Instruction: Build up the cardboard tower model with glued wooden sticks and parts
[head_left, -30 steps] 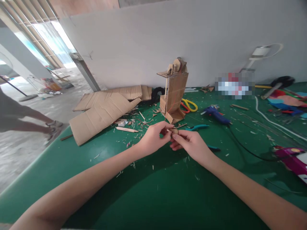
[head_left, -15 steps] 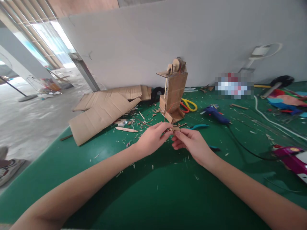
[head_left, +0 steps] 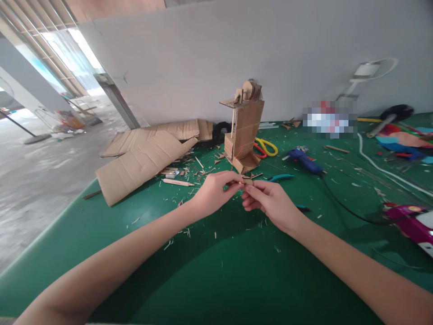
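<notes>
Between the fingertips of both hands is a small piece of brown cardboard point(head_left: 248, 181), partly hidden by the fingers. My left hand point(head_left: 218, 192) pinches its left side. The thumb and fingers of my right hand point(head_left: 269, 198) are closed on its right side. Just beyond the hands stands an upright cardboard model point(head_left: 248, 131) with a small wheel-like assembly on top and a tray-shaped base. Teal-handled pliers point(head_left: 281, 178) lie right of the hands, partly covered by my right hand.
Flat cardboard sheets point(head_left: 145, 169) lie at the left, near a wooden stick point(head_left: 177, 182) and scattered scraps. Yellow-handled scissors point(head_left: 270, 148) rest behind the model. A blue glue gun point(head_left: 304, 161) with a black cord lies on the green table point(head_left: 203, 280). A magenta object point(head_left: 407, 221) is at the right edge.
Both hands stay almost in place, still on the cardboard piece, which shows slightly more now. At the far left, a shoe beside the table has gone out of view.
</notes>
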Tool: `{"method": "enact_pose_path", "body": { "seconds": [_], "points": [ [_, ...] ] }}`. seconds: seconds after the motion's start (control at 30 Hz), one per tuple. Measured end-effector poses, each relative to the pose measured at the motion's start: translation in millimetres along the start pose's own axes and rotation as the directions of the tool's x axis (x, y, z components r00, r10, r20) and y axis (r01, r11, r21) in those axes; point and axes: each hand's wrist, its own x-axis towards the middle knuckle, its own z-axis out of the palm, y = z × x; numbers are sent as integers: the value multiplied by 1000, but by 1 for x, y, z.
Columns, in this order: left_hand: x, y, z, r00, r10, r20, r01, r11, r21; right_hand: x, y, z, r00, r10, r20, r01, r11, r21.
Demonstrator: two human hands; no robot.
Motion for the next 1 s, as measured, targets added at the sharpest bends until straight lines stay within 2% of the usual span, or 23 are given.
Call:
{"method": "enact_pose_path", "body": {
  "seconds": [0.17, 0.3, 0.43, 0.67, 0.87, 1.0],
  "points": [
    [0, -1, -1, 999, -30, 31, 31, 999, -32, 1, -1, 1, 1000, -2, -6, 2, 1000, -4],
    [-2, -4, 1, 995, -35, 94, 44, 994, -98, 3, -1, 0, 998, 30, -59, -29, 999, 17],
    [-3, -6, 3, 993, -18, 118, 25, 998, -61, 6, -1, -2, 992, 81, -100, -76, 995, 60],
    [2, -3, -5, 999, -29, 23, 27, 998, 58, 9, -2, -6, 980, 118, -157, -91, 981, 174],
    [6, -7, -8, 972, -234, 31, 236, 949, -209, 6, -5, -4, 981, 179, -75, -158, 962, 221],
    [8, -10, -10, 958, -284, 45, 282, 901, -329, 4, -4, -4, 984, 177, 12, -175, 958, 227]
  ]
}}
